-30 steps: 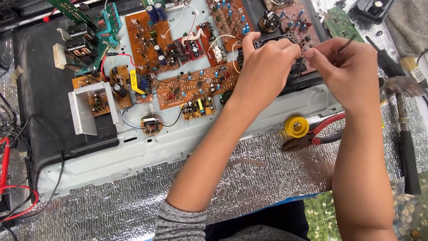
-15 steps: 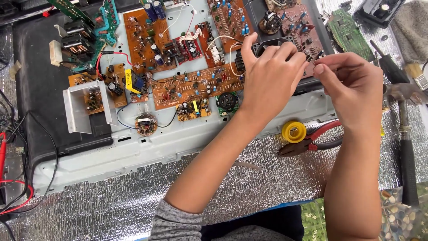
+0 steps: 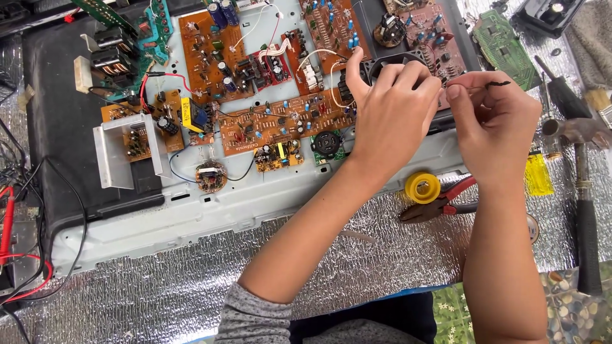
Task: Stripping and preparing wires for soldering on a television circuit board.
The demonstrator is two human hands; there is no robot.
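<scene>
The thin wire (image 3: pixel 491 83) is up in the air between both hands, held over the far right part of the open chassis (image 3: pixel 191 216), and it runs nearly level, left to right, with its dark frayed tip poking out past the right hand's knuckles toward the green circuit board (image 3: pixel 503 44). The right hand (image 3: pixel 497 121) has thumb and forefinger pinched closed on the wire near that dark end; that is the grip doing the fine work. The left hand (image 3: pixel 389 108) sits just beside it, touching or almost touching, fingers curled down over a black round part (image 3: pixel 382 64) on the chassis, and its fingertips meet the wire's other end, though I cannot tell whether it truly pinches the strand or only steadies it. So the wire's long axis lies across the body, and the free tip points away from the left hand, to the right. Nearer the body, on the silver foil worktop (image 3: pixel 159 299), a yellow solder spool (image 3: pixel 422 187) and red-handled pliers (image 3: pixel 446 200) lie just under the right wrist, with a hammer (image 3: pixel 583 191) well off to the right.
</scene>
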